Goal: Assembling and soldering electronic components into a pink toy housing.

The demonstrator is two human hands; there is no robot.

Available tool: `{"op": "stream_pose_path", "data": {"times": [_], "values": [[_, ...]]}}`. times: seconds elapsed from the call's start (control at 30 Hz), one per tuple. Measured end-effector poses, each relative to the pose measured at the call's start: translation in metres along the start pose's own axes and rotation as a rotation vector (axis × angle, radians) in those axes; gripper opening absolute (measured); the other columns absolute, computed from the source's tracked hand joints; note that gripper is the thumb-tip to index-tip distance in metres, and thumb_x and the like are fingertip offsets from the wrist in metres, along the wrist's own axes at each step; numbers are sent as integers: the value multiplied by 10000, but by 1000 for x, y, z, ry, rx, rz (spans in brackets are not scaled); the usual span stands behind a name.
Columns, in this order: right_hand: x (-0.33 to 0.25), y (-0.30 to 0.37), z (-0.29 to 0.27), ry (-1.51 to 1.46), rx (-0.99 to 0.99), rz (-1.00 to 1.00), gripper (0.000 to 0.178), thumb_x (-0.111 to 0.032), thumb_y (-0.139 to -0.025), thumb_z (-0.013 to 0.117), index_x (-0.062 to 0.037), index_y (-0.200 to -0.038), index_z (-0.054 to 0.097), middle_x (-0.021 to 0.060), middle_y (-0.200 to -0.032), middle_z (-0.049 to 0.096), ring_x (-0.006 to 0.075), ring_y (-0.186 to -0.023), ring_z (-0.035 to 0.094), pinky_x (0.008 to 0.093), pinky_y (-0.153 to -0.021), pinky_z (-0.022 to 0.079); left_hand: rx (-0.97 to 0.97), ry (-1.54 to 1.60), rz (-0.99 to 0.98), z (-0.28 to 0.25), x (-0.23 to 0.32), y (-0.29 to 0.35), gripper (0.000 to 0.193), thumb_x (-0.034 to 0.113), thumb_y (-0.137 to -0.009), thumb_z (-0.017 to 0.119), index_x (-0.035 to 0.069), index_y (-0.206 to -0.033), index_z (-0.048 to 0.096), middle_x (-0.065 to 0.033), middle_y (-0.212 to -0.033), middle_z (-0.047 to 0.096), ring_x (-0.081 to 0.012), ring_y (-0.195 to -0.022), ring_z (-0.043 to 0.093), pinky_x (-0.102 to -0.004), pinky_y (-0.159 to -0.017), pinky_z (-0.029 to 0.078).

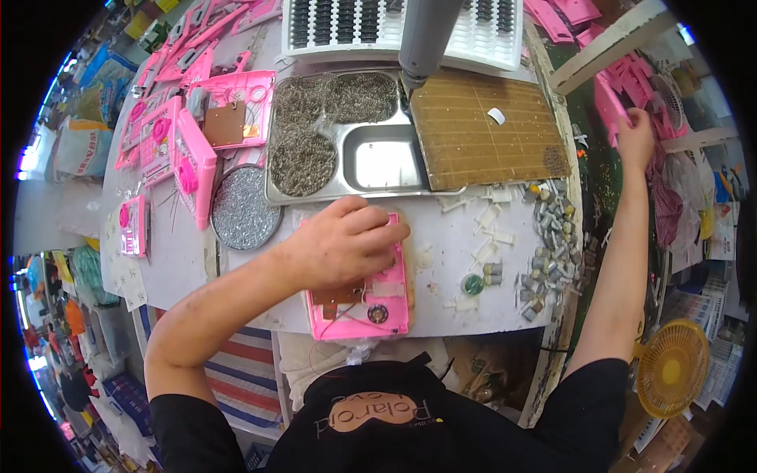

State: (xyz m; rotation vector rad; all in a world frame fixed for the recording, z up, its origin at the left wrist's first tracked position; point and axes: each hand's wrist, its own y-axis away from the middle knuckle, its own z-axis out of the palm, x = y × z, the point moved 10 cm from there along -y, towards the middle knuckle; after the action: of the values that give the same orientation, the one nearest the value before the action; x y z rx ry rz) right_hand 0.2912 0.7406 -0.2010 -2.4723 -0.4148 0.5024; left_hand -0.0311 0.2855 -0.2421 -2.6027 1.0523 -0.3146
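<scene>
On the table's near edge lies an opened pink plastic casing (398, 311) with a brown circuit board, thin wires and a small round speaker-like part in it. My left hand (355, 240) rests over the casing's upper part, its fingers curled; whatever is under the fingertips is hidden. Far out to the right, my right hand (637, 135) pinches a pink plastic piece (609, 109) by its near end, beside a heap of pink parts (633, 79).
Beyond the casing sit a metal tray (386, 192) of small screws, a round dish (246, 206) of metal bits and a brown board (489, 146). A grey tool (430, 39) hangs above. Small motors (544, 260) lie to the right, pink housings (197, 165) to the left.
</scene>
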Motion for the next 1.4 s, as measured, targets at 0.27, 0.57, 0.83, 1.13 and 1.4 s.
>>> {"op": "stream_pose_path", "data": {"times": [0.27,0.57,0.83,1.13,1.4], "values": [[-114,149,-172,-737,49,85,127,-8,-957,644,-27,-1082,629,7,-966,626,84,-795,567,226,-709,464,-170,-129,37,10,6,-6,160,196,-793,658,126,-918,728,-17,-1243,595,-214,-1098,548,-380,-959,453],[-325,213,-186,-1114,-618,-245,208,-50,-836,663,-13,-998,538,116,-970,582,156,-843,542,281,-769,435,477,208,-416,-138,0,3,590,69,-697,704,-3,-1277,623,-144,-1208,630,-317,-1090,598,-422,-932,482],[-416,167,-159,-1362,-303,-429,318,-95,-866,722,19,-1141,611,62,-1078,652,98,-979,598,243,-799,499,302,711,-712,-139,-19,45,384,159,-890,757,-23,-1205,633,-70,-832,693,-107,-701,660,-248,-648,527],[-362,314,-16,-739,-765,-156,239,-98,-833,729,-45,-1036,613,40,-902,612,119,-779,528,286,-666,445,1196,815,-1127,-123,-16,216,386,173,-1015,641,-7,-1349,569,-32,-1107,675,-62,-911,618,-201,-741,483],[-327,324,-15,-1014,-675,141,366,-60,-897,693,-35,-1233,550,31,-883,596,101,-780,541,258,-720,466,1124,939,-1188,-58,2,193,399,260,-1034,603,10,-1339,542,-8,-910,636,-23,-613,498,-184,-498,354]]}}
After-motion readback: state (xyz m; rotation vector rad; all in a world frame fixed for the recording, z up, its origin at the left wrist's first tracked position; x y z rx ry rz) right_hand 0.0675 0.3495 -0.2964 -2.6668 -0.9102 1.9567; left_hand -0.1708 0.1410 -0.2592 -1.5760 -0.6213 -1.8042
